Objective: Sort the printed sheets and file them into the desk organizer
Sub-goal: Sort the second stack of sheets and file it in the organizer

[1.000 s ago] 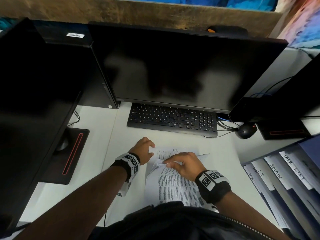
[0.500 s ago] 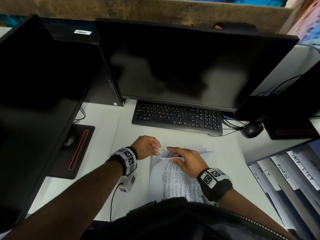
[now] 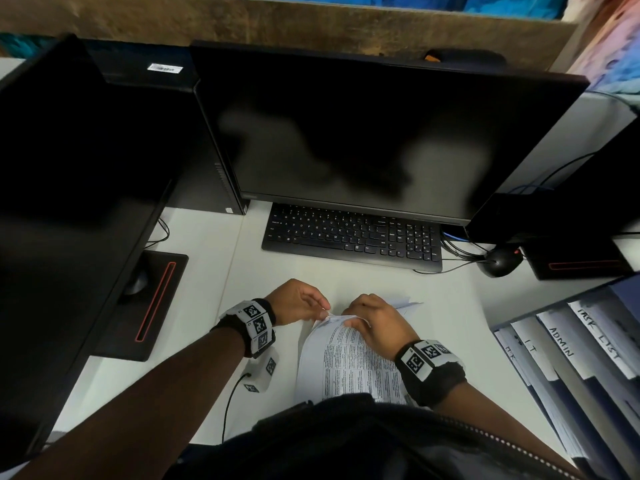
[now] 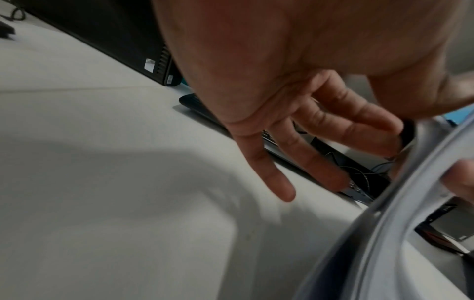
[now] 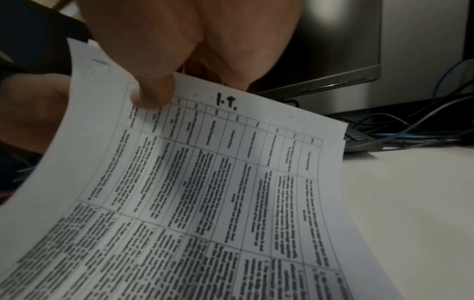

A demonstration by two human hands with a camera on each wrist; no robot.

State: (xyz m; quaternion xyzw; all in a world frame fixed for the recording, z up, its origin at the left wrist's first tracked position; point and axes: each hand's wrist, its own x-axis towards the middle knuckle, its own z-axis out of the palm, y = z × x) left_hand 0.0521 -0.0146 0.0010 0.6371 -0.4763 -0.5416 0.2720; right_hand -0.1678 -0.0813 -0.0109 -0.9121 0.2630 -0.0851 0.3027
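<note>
A stack of printed sheets (image 3: 349, 365) lies on the white desk (image 3: 450, 323) just in front of me. Its top sheet (image 5: 231, 182) carries a table of text headed "I.T.". My right hand (image 3: 349, 316) pinches that sheet's far edge, thumb (image 5: 153, 95) on top, and lifts it off the stack. My left hand (image 3: 323, 311) pinches the same sheet's far-left corner (image 4: 384, 213). At the right stands the blue desk organizer (image 3: 620, 292); its tabs read "IT", "ADMIN" (image 3: 561, 341) and "TASK LIST".
A black keyboard (image 3: 349, 237) lies beyond the sheets under a dark monitor (image 3: 381, 133). A black mouse (image 3: 498, 265) and cables sit at the right. A second monitor (image 3: 69, 168) with its base (image 3: 152, 299) fills the left.
My left hand has moved right from the desk to the sheet's corner. My right hand went from lying on the stack to pinching the far edge, which is now lifted.
</note>
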